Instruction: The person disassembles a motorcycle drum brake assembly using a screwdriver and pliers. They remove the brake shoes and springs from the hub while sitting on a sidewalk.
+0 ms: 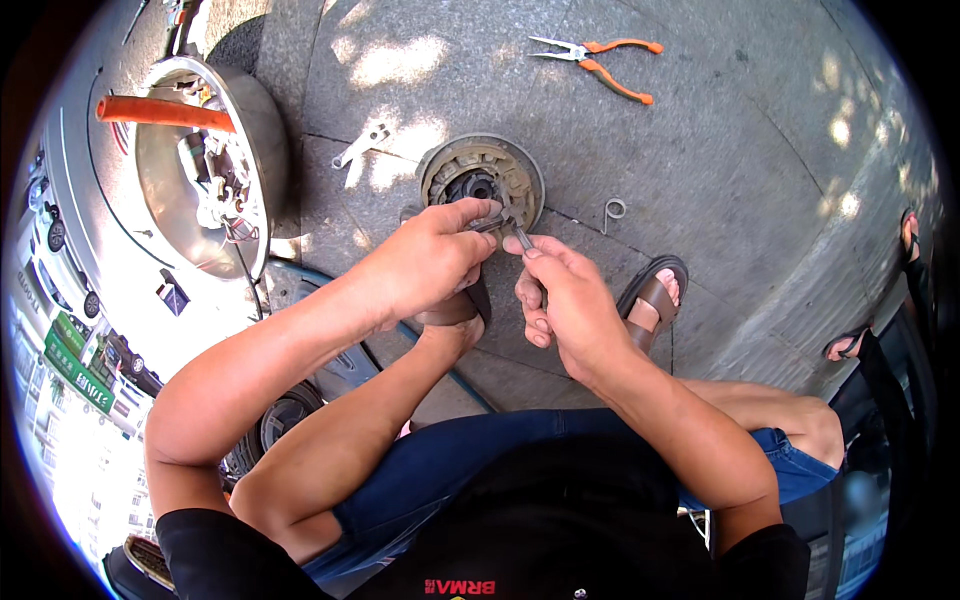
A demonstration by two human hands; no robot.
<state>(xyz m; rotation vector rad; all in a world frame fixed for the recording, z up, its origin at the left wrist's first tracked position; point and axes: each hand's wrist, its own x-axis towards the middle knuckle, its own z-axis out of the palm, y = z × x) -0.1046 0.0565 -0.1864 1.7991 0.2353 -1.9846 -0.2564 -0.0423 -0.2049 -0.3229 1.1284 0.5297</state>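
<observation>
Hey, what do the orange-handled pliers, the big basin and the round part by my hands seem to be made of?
Long-nose pliers: likely steel, given the bright, silvery nose; smooth orange handle covers, perhaps plastic or rubber. Basin: probably stainless steel, judging by its silvery sheen. Round part: apparently metal, perhaps cast, with a dull brownish inner face and greyer rim; grime may hide its finish.

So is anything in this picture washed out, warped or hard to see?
In the head view, glare bleaches the ground below the wide silver metal basin; sun patches speckle the grey stone paving; fisheye distortion tips the white parked car at far left; the orange-handled metal pliers look crisp; small grey metal parts at the bare left hand and right hand are hard to make out.
</observation>
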